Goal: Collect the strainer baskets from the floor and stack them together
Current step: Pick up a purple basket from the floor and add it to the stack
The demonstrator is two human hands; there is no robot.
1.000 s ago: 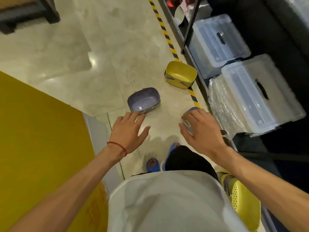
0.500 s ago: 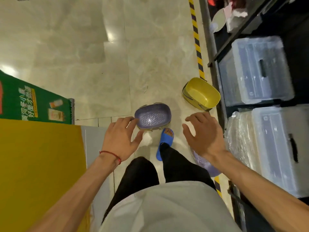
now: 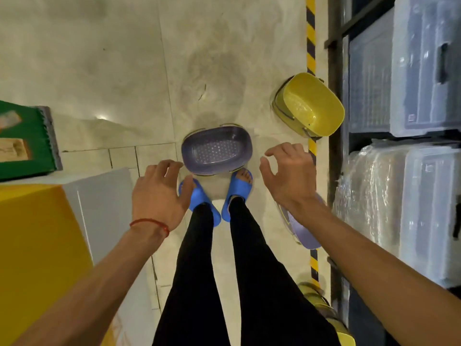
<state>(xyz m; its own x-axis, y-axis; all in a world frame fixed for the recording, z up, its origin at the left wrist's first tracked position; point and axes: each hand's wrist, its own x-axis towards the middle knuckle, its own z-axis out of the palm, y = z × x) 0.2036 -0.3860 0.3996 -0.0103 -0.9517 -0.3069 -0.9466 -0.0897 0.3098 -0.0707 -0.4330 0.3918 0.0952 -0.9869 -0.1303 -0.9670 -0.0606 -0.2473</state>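
Observation:
A purple strainer basket (image 3: 216, 151) sits upright on the pale floor just in front of my blue slippers. A yellow strainer basket (image 3: 309, 104) lies tipped on its side to the right, against the striped floor tape. Another purple basket (image 3: 303, 232) lies partly hidden under my right forearm, and a yellow one (image 3: 324, 310) shows at the bottom right. My left hand (image 3: 159, 193) hovers open at the left of the purple basket, fingers spread. My right hand (image 3: 287, 171) hovers open to its right, fingers curled, holding nothing.
Black shelving with clear plastic storage bins (image 3: 424, 71) and a wrapped bin (image 3: 374, 196) lines the right side behind yellow-black tape (image 3: 310, 33). A yellow and grey block (image 3: 50, 233) and a green sign (image 3: 22, 141) stand at the left. Bare floor stretches ahead.
I have stepped forward so both feet stand at the purple basket. Both hands stayed open and spread apart on either side of it.

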